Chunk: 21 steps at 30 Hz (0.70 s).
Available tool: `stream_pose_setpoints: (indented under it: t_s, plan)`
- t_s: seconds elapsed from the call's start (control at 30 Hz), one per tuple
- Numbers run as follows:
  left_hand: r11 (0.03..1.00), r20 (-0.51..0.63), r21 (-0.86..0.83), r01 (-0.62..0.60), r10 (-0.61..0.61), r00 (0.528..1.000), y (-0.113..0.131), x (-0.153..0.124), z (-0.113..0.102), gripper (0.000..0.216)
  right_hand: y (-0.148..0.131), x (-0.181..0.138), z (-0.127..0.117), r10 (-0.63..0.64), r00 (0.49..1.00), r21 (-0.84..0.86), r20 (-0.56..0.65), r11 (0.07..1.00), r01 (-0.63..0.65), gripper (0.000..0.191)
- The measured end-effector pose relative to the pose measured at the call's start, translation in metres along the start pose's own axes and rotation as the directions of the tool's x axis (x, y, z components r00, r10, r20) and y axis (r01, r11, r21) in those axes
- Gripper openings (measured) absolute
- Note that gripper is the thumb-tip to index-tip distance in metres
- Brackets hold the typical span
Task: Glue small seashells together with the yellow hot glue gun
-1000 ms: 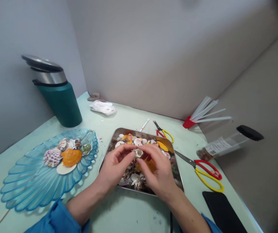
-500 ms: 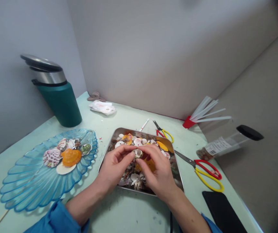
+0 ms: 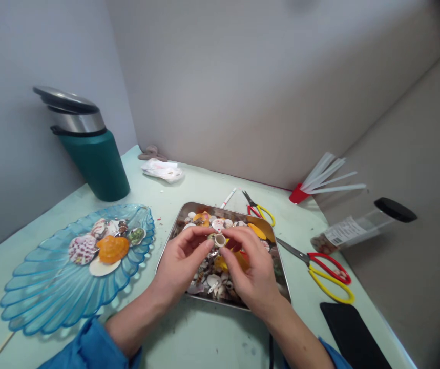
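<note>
A small pale snail shell, its round opening turned toward me, is pinched between the fingertips of both hands. My left hand grips it from the left with thumb and forefinger. From the right, my right hand closes its thumb and fingers on the same shell. Both hands hover over a metal tray filled with mixed seashells, white, orange and brown, which they partly hide. On the left lies a blue scalloped glass dish bearing an orange scallop shell, a purple-speckled shell and several others.
A green bottle stands behind the dish. Small scissors and a white pen lie behind the tray, larger scissors to its right. Farther right are a red cup of straws, a clear jar and a black phone-like slab.
The snail shell has been turned between my fingertips, so its opening looks rounder and faces me more. My hands stay in nearly the same place above the tray.
</note>
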<state>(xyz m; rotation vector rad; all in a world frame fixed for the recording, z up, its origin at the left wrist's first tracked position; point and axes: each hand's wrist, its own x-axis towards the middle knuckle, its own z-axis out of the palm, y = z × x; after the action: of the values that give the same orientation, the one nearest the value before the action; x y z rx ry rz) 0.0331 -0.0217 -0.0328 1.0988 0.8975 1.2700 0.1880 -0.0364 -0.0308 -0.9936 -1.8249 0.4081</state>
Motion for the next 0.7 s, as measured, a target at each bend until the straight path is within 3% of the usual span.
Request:
stream_pose_setpoints:
  t_s: [0.33, 0.7]
  plan:
    - [1.000, 0.001, -0.014, -0.010, 0.010, 1.000, -0.0021, -0.0014, -0.0012, 0.019, 0.0010, 0.0015, 0.0002, -0.009, 1.000, -0.017, -0.006, 1.000, 0.009, 0.026]
    - [0.992, 0.048, 0.108, -0.070, 0.065, 0.997, -0.0019, -0.0029, 0.0000, 0.017, 0.0005, 0.0024, 0.0010, 0.001, 1.000, -0.020, -0.027, 1.000, -0.001, 0.019]
